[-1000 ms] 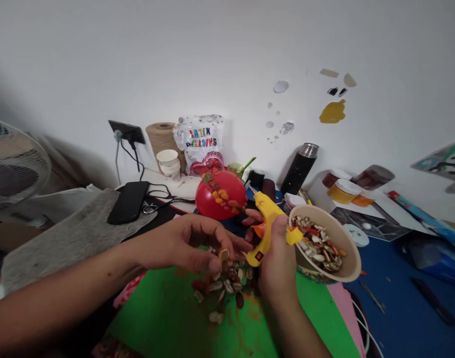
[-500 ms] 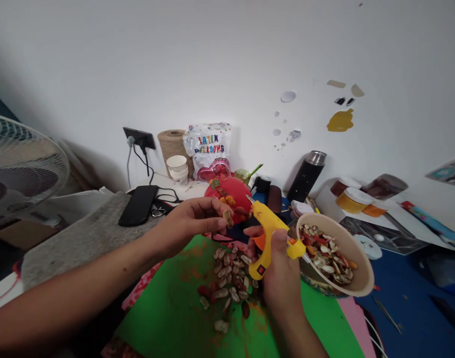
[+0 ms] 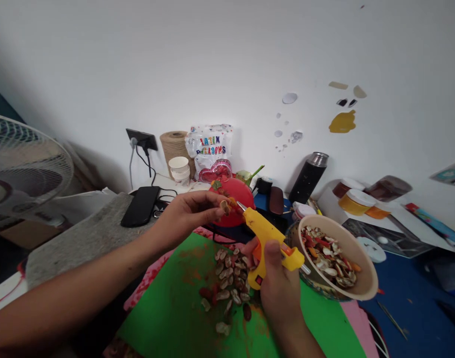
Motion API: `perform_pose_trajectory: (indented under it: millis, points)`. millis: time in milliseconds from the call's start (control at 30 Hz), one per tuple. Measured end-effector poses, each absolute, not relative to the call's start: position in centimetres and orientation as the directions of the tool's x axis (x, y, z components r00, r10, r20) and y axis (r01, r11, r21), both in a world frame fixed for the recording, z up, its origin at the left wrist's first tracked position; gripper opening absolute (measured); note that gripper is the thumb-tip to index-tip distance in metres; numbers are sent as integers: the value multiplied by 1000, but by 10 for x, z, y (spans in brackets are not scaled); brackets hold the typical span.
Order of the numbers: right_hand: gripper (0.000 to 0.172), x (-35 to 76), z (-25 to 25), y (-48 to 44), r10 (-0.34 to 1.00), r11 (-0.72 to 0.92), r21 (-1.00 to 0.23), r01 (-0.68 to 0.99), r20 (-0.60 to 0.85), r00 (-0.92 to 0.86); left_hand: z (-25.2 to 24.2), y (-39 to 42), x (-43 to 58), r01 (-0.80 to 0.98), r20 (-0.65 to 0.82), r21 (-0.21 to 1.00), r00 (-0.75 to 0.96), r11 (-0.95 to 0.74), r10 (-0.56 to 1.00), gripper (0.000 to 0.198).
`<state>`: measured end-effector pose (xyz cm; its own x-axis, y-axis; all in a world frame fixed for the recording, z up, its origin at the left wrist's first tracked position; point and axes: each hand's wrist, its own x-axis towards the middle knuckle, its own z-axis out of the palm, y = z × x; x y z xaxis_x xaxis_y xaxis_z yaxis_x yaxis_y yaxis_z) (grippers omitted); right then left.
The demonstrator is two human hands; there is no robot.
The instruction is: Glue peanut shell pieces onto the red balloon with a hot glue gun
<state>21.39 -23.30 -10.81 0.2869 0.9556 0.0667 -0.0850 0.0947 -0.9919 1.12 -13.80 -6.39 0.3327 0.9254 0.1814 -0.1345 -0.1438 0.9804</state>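
Between the thumb and fingers of my left hand is a peanut shell half, its hollow side showing. My right hand is wrapped round a yellow glue gun with an orange trigger. The gun's metal nozzle points up and left, close to the shell; whether they touch I cannot tell. Behind my left hand sits a red balloon with orange and brown pieces on it. Under my hands, several peanut shell halves lie on a green sheet stained with orange.
A beige bowl of painted and plain shells stands at the right. Behind are a black flask, a balloon bag, paper cups and a twine roll. A phone and a fan are at left.
The glue gun's nozzle has moved left and slightly down towards the shell. My left hand has risen a little, and the shell has turned and moved slightly left and up.
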Motion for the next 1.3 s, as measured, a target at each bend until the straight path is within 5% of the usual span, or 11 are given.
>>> perform_pose_trajectory:
  millis: [367,967,1300]
  points:
    - [76,213,-109,-233,931,230,-970,73,241,275,-67,-138,10,-12,190,981,287,-195,939,40]
    - [79,208,-103,-236,934,193,-973,129,223,279,-69,-140,15,-85,208,978,325,-191,922,37]
    - [71,212,-112,-228,903,345,-930,128,366,225,-69,-141,16,-82,215,977,335,-199,917,35]
